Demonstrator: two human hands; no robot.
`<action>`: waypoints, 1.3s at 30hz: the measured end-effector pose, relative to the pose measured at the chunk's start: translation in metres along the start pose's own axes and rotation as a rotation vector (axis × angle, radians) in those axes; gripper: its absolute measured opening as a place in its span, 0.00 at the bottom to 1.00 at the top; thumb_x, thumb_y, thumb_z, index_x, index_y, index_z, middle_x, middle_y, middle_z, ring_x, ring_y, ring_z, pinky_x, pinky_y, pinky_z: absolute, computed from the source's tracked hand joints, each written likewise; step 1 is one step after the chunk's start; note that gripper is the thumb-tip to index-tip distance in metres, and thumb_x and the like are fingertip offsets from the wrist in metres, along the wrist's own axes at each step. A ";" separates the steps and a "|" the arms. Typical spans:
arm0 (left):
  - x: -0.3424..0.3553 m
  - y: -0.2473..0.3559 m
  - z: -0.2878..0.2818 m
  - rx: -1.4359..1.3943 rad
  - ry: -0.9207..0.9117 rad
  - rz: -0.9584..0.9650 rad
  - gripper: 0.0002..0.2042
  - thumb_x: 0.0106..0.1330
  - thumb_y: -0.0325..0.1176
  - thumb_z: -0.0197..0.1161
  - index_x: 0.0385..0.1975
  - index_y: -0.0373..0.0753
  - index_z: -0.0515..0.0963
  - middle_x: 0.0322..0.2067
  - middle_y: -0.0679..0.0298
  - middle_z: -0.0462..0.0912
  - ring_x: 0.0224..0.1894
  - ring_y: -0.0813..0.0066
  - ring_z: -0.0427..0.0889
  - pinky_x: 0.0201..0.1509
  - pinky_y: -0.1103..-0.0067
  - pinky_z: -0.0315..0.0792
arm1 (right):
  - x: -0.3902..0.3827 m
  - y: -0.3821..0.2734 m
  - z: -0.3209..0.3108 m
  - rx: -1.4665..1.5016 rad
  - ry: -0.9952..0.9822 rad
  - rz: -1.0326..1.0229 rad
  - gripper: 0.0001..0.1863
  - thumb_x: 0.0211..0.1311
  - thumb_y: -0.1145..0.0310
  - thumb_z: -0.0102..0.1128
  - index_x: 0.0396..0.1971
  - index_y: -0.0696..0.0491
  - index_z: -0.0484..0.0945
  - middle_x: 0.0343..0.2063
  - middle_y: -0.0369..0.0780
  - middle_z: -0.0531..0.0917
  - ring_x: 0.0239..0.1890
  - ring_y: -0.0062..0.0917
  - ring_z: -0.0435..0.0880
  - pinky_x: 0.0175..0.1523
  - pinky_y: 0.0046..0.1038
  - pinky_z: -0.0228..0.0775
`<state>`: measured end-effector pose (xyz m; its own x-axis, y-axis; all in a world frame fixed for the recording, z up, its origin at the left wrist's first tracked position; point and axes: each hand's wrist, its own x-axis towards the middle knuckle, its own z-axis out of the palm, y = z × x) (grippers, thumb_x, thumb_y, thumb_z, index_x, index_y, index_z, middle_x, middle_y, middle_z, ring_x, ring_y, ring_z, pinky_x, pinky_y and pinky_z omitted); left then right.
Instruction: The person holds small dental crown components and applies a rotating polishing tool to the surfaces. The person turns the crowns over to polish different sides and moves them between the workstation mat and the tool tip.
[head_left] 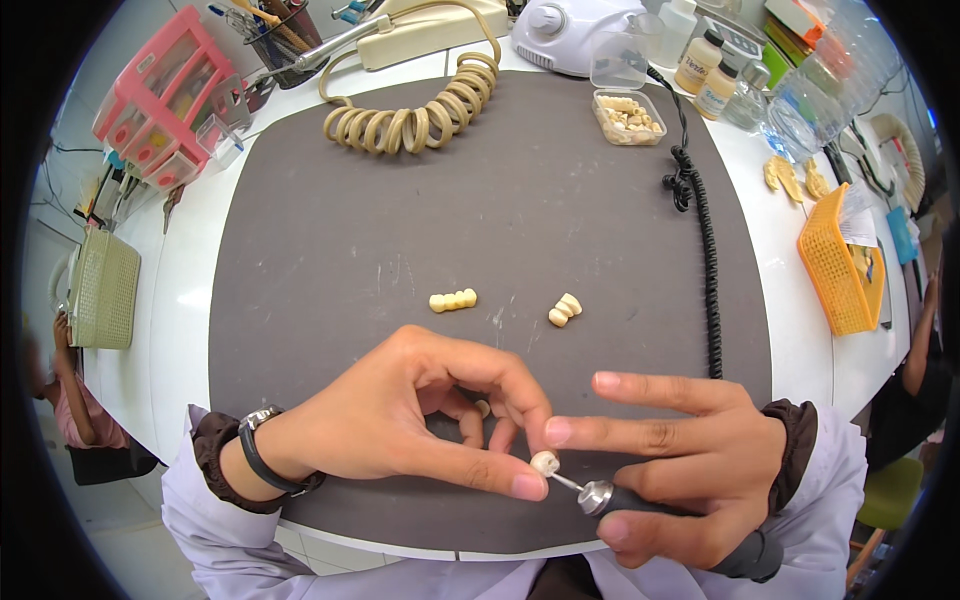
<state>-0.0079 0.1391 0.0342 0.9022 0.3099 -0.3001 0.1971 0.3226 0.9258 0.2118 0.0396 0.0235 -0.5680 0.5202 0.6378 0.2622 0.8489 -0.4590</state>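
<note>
Between the thumb and index finger of my left hand [400, 410] is a small off-white dental crown [544, 463]. My right hand [690, 460] is closed round a black dental handpiece [740, 550] with a silver collar. Its thin metal bur reaches the crown at the lower right and seems to touch it. The right index finger stretches out toward the crown, its tip close to the left fingers. A second pale piece [483, 408] shows partly behind the left fingers; whether it is held or lying there I cannot tell. Beyond the hands lie a yellowish dental bridge [453, 300] and a shorter one [565, 309].
A grey mat [480, 210] covers the table. The handpiece's black coiled cord [708, 270] runs up its right side. A clear box of teeth [628, 118] and a beige coiled hose [410, 125] sit at the far edge. An orange basket [840, 265] stands right, pink drawers [165, 100] far left.
</note>
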 end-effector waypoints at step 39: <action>0.002 -0.004 0.000 -0.027 0.052 -0.015 0.11 0.49 0.18 0.70 0.32 0.30 0.76 0.31 0.55 0.82 0.30 0.78 0.80 0.35 0.84 0.73 | 0.009 -0.004 0.000 -0.067 -0.067 0.104 0.08 0.60 0.68 0.58 0.37 0.50 0.72 0.14 0.34 0.76 0.41 0.39 0.84 0.57 0.48 0.66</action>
<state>-0.0074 0.1385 0.0299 0.8780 0.3506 -0.3260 0.1994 0.3513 0.9148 0.2051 0.0407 0.0312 -0.5851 0.6001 0.5455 0.3724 0.7963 -0.4766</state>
